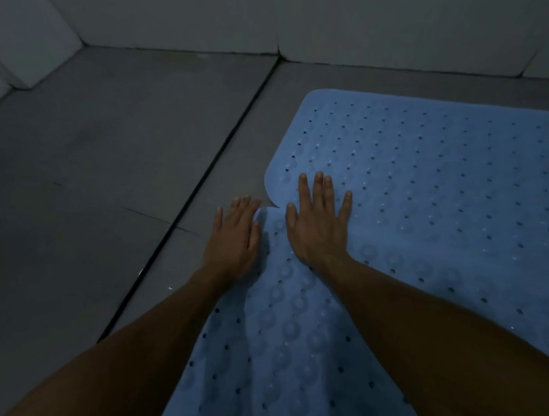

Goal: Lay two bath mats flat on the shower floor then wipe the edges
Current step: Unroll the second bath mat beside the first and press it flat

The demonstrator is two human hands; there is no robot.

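Near mat [287, 347] closest to camera: blue, perforated, suction-cup bumps showing, surface rippled, not fully flat. Its rounded far corner meets rounded near corner of far mat [437, 177]; notch of bare floor [109, 151] shows at junction. Far mat lies flatter; long axis cannot be judged. Left hand [233, 237]: fingers spread, flat, gripping nothing, pressing left edge of near mat. Right hand [320, 218]: fingers splayed, palm down across junction, nearer far mat. No cloth visible; judged step: flattening, wiping pending.
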